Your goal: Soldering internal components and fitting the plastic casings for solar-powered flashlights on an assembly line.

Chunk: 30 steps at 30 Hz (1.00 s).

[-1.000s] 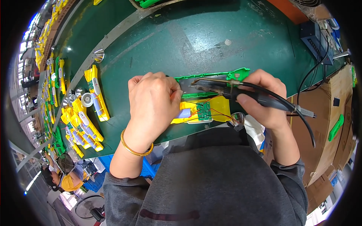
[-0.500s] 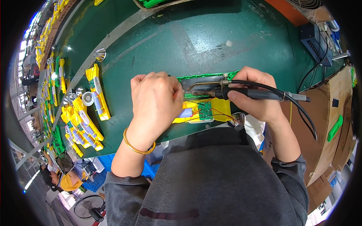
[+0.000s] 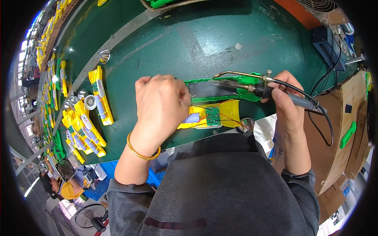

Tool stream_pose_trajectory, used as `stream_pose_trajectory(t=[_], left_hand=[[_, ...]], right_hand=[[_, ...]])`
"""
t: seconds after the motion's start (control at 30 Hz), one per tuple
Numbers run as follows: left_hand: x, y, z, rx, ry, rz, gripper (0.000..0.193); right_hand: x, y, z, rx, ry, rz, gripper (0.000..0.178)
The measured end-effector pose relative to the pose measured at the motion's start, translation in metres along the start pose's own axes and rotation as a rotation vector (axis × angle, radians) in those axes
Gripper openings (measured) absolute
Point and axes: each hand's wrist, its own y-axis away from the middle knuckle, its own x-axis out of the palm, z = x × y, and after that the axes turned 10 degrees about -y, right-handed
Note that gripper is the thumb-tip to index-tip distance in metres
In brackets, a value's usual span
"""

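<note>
My right hand (image 3: 290, 104) grips a soldering iron (image 3: 263, 90) by its dark handle. A thin metal feed tube is clamped along it, and its tip hovers over a green plastic casing half (image 3: 249, 95). Closed, my left hand (image 3: 160, 110) covers the left ends of the casing and of a yellow housing; whatever its fingers pinch is hidden. Nearer to me, the yellow housing (image 3: 230, 110) carries a green circuit board (image 3: 213, 116), a blue battery cell (image 3: 192, 118) and red and black wires. At its right end sits a silver reflector cup (image 3: 247, 124).
Several yellow housings (image 3: 84, 129) with cells and reflectors lie on the green tabletop (image 3: 157, 51) to the left. A blue-grey control box (image 3: 327, 44) with cables stands at the far right. Cardboard boxes (image 3: 330, 114) are beside the table. A person (image 3: 67, 190) sits at lower left.
My right hand has moved right and lifted the soldering iron away from the left part of the casing, uncovering more of the casing. My left hand has barely moved.
</note>
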Motion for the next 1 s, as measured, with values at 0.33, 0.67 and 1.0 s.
stream_pose_trajectory(t=[0.33, 0.67, 1.0], left_hand=[[-0.009, -0.005, -0.005, -0.038, -0.045, 0.110, 0.004], [-0.013, -0.006, -0.007, -0.065, -0.036, 0.174, 0.006], [-0.029, 0.017, 0.027, -0.207, 0.409, -0.303, 0.008]], right_hand=[[-0.008, 0.011, -0.015, -0.112, -0.202, -0.114, 0.020], [-0.008, 0.014, -0.011, -0.073, -0.152, -0.109, 0.024], [-0.019, 0.013, -0.013, -0.110, -0.238, -0.145, 0.022]])
